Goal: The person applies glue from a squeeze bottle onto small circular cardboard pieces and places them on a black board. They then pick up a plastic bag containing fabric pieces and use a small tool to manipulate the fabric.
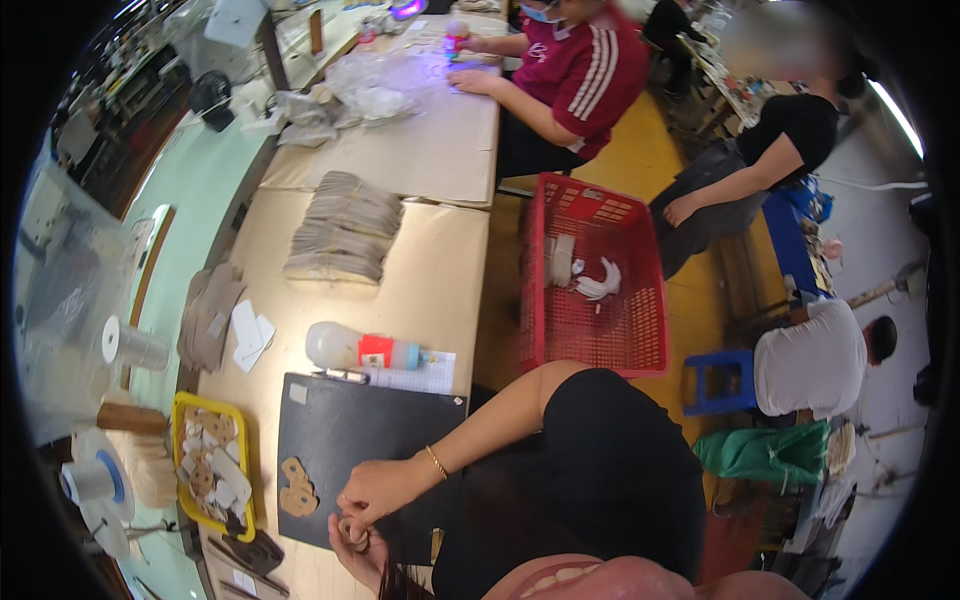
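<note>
On a dark board (375,425) at the table's near side, my two hands meet close together. My right hand (385,488), with a bracelet on its wrist, has its fingers closed and bent down toward a small tan piece (351,530). Below it, my left hand (364,562) curls its fingers round that same piece. Its exact kind is too small to make out, and the fingers partly cover it. Just left of my hands, a flat tan cutout with holes (298,488) lies on the board.
A yellow basket (180,462) of small cutouts stands left of the board. Beyond the board lie a plastic bottle (335,345) and stacked grey-brown pieces (345,225). A red crate (595,350) stands on the floor. Other people work nearby, one in a maroon shirt (585,75).
</note>
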Action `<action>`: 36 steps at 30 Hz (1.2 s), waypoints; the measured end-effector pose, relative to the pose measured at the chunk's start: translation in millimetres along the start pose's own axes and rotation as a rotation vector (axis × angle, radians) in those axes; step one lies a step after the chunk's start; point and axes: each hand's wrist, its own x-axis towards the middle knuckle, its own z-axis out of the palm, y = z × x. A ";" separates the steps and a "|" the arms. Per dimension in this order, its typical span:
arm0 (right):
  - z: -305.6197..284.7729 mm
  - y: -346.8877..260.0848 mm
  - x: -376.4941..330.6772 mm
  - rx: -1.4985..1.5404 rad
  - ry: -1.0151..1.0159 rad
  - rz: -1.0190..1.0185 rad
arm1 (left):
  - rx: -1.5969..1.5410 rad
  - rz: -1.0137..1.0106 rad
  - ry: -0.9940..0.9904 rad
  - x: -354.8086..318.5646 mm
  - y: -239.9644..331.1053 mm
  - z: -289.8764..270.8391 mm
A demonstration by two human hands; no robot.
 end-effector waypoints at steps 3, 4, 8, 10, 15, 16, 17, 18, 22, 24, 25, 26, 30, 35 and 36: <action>-4.5 -4.3 6.5 0.214 0.020 0.019 | -0.023 0.033 -0.119 -13.0 6.6 11.8; -6.4 -4.7 8.7 0.297 0.022 0.051 | -0.037 0.050 -0.164 -14.8 7.6 15.2; -14.6 -6.5 13.9 0.048 -0.033 0.042 | 0.033 0.090 -0.066 -19.9 10.4 24.6; -17.0 -12.2 13.6 -0.028 0.085 -0.070 | 0.060 0.085 -0.100 -21.7 7.5 28.6; -37.4 -32.0 8.7 0.064 0.049 0.084 | 0.074 0.023 -0.120 -23.9 0.0 34.2; -43.3 -35.1 10.1 0.016 0.080 0.025 | 0.071 0.019 -0.122 -23.6 0.1 34.1; -47.0 -38.6 11.6 -0.024 0.134 -0.070 | 0.049 0.020 -0.156 -23.0 0.7 33.6; -49.6 -42.1 14.0 0.079 0.170 -0.081 | 0.063 0.031 -0.140 -21.5 2.0 33.2; -58.7 -50.4 14.3 0.332 0.208 -0.066 | 0.074 0.075 -0.184 -16.9 11.6 28.8; -62.9 -51.9 11.8 0.318 0.160 0.011 | 0.081 0.092 -0.240 -13.6 16.8 28.0; -63.5 -51.9 10.5 0.290 0.144 0.038 | 0.076 0.101 -0.283 -12.3 19.1 27.9; -63.2 -51.5 9.6 0.278 0.138 0.032 | 0.072 0.110 -0.323 -11.4 21.2 28.1; -53.2 -44.2 7.9 0.081 0.199 -0.084 | 0.109 0.131 -0.336 -13.5 24.5 30.6; -41.6 -36.6 6.3 0.052 0.273 -0.130 | 0.131 0.119 -0.398 -18.3 24.8 46.8; -42.2 -37.0 5.9 0.007 0.263 -0.107 | 0.137 0.137 -0.389 -20.0 24.4 52.1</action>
